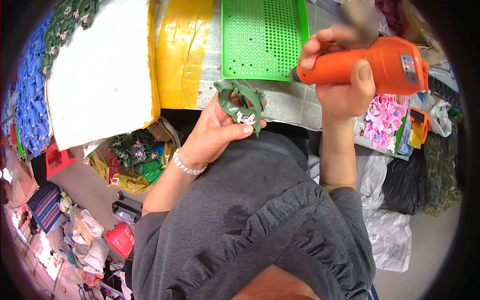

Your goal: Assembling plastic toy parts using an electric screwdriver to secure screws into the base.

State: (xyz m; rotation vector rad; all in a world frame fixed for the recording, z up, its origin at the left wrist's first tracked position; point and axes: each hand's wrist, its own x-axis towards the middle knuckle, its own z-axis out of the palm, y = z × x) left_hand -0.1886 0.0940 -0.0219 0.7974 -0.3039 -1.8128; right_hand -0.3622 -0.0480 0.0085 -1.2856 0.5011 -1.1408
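Note:
My left hand (214,131), with a pearl bracelet at its wrist, grips a dark green leafy ring (241,104) between thumb and fingers. A small pink-and-white flower sits on the lower part of the ring. On the right, my raised right hand (342,95) is wrapped round an orange handheld power tool (372,66) with a dark tip. The tip points left, beside the lower right corner of a bright green perforated tray (265,75). The ring is just below that tray, apart from the tool. A blurred patch covers part of the scene above my right hand.
Left of the tray are yellow tape (181,55) and a white board (102,70). Blue pieces (32,95) pile at the far left. A bag of green flowered pieces (134,150) is below the board. Pink pieces (385,117) and a black bag (405,182) are on the right.

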